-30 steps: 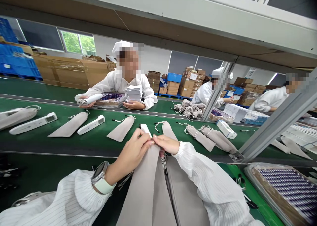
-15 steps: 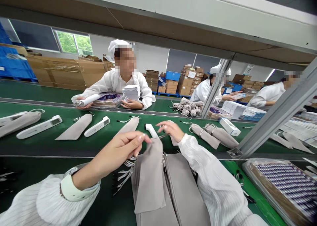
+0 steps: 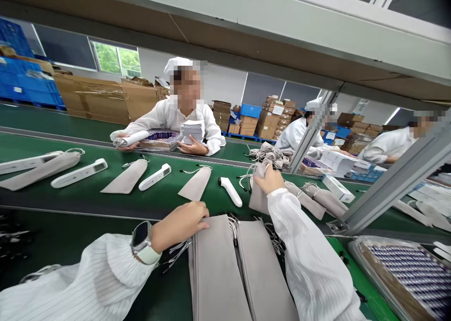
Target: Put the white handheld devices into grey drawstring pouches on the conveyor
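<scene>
My left hand (image 3: 183, 223) rests with curled fingers on the top edge of the left stack of grey drawstring pouches (image 3: 214, 269); a second stack (image 3: 262, 269) lies beside it. My right hand (image 3: 269, 179) reaches over the green belt (image 3: 116, 203) and is closed on a grey pouch (image 3: 258, 196) that hangs from it. A white thermometer (image 3: 230, 191) lies on the belt just left of that pouch. Further left, pairs of flat pouches (image 3: 196, 185) and thermometers (image 3: 155, 177) lie in a row.
Filled pouches (image 3: 317, 200) and a white box (image 3: 338, 188) lie right of my hand by a slanted metal post (image 3: 391, 180). A tray of small cells (image 3: 416, 269) sits at the lower right. Across the belt, three people in white work; cartons are stacked behind.
My left hand dropped the single pouch it held up and came down onto the stack. My right hand moved away over the belt and closed on a pouch; the thermometer lies free.
</scene>
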{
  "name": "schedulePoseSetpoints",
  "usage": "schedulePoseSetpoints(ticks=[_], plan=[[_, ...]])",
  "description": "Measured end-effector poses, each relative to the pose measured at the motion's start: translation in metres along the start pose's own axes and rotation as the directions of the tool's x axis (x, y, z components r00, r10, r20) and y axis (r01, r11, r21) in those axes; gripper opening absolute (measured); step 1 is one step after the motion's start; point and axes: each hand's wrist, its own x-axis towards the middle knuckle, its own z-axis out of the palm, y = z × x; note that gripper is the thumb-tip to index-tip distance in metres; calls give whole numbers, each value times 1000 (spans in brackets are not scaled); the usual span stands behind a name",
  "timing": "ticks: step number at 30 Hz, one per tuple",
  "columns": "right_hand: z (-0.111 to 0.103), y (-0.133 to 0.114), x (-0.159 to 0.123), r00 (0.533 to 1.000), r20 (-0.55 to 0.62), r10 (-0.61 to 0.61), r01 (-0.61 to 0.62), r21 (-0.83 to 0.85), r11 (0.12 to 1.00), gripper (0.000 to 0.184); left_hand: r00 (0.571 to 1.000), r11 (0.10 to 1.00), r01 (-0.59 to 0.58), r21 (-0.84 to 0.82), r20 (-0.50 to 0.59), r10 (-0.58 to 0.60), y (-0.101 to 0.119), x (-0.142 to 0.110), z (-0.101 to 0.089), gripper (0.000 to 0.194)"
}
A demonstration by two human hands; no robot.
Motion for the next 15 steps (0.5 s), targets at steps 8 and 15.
schedulePoseSetpoints(ticks=[8, 15], plan=[[59, -1, -21, 967, 174, -187, 234, -306, 923, 51, 996, 935, 82, 345, -11, -84, 23, -8, 8, 17], [88, 0, -24, 903, 336, -269, 282, 12, 959, 53, 998, 957, -31, 290, 54, 16, 12, -8, 11, 9]])
